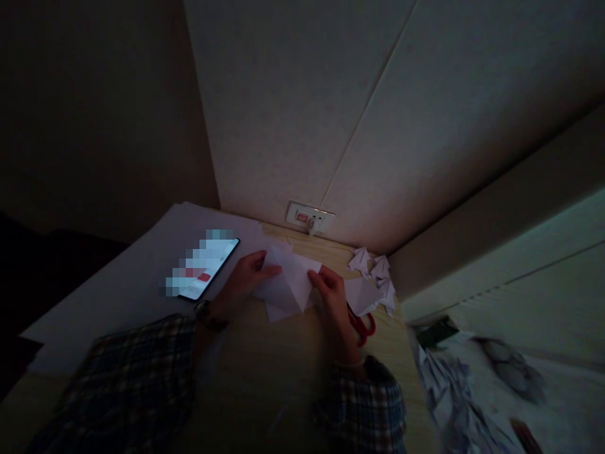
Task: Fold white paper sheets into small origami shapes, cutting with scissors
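A sheet of white paper (295,277) with a crease across it is held up between my two hands, above the wooden tabletop. My left hand (248,272) pinches its left edge between thumb and fingers. At the right corner, my right hand (327,284) grips the paper the same way. More white paper (278,310) lies beneath it on the table. To the right of my right hand are red-handled scissors (363,326), partly covered by a loose piece of paper (363,296).
A lit phone (208,268) lies on large white sheets (113,284) at the left. Several folded paper pieces (380,268) sit at the table's right corner. A wall socket (309,217) is behind. Crumpled or folded paper (454,391) lies lower right, beyond the table edge.
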### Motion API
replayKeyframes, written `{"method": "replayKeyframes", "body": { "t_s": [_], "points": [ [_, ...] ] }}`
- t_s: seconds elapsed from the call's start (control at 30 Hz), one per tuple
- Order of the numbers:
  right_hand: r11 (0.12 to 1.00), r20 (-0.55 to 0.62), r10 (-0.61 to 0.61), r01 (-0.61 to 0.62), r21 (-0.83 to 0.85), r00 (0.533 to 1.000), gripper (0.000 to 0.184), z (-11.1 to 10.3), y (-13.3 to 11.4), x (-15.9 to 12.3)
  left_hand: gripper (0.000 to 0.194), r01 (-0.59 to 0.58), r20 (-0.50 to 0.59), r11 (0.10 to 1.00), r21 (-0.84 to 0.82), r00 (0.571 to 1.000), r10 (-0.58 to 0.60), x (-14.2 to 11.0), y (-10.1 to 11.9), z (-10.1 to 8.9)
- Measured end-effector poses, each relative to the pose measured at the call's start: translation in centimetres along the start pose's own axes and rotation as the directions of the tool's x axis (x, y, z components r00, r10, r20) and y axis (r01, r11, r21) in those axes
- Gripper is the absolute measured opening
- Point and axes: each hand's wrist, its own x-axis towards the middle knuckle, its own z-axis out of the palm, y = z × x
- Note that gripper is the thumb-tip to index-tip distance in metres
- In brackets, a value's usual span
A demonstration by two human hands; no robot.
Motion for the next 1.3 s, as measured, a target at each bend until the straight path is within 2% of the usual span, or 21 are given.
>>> {"method": "replayKeyframes", "body": {
  "t_s": [0.3,0.5,0.6,0.73,0.87,1.0,1.3],
  "points": [
    [0.999,-0.023,-0.027,0.026,-0.033,0.999,0.022,-0.4,0.2,0.3,0.029,-0.105,0.079,0.983,0.150,0.992,0.094,0.3,-0.4,-0.2],
    [0.996,0.012,-0.031,0.032,-0.083,0.999,0.026,-0.4,-0.3,0.2,0.030,-0.162,-0.029,0.934,0.317,0.983,0.180,0.2,-0.1,-0.4],
    [0.998,0.071,-0.009,0.014,-0.067,0.997,0.019,-0.3,-0.1,0.3,0.028,-0.206,0.024,0.887,0.414,0.976,0.215,0.2,-0.2,-0.4],
    [0.996,0.086,0.024,-0.017,-0.085,0.996,0.018,0.0,-0.2,0.1,0.030,-0.228,0.113,0.830,0.509,0.974,0.199,0.3,-0.4,-0.3],
    [0.993,0.132,0.021,-0.006,-0.115,0.991,0.021,0.2,-0.5,-0.1,0.027,-0.247,0.157,0.831,0.498,0.968,0.194,0.4,-0.5,-0.1],
    [0.988,0.204,0.076,-0.046,-0.148,0.976,0.023,0.4,-0.4,-0.1,0.030,-0.261,0.219,0.837,0.482,0.960,0.174,0.6,-0.8,-0.2],
    [0.990,0.183,0.066,-0.041,-0.136,0.981,0.015,0.4,-0.1,-0.1,0.026,-0.212,0.198,0.882,0.420,0.970,0.139,0.2,-0.5,0.0]
  ]
}}
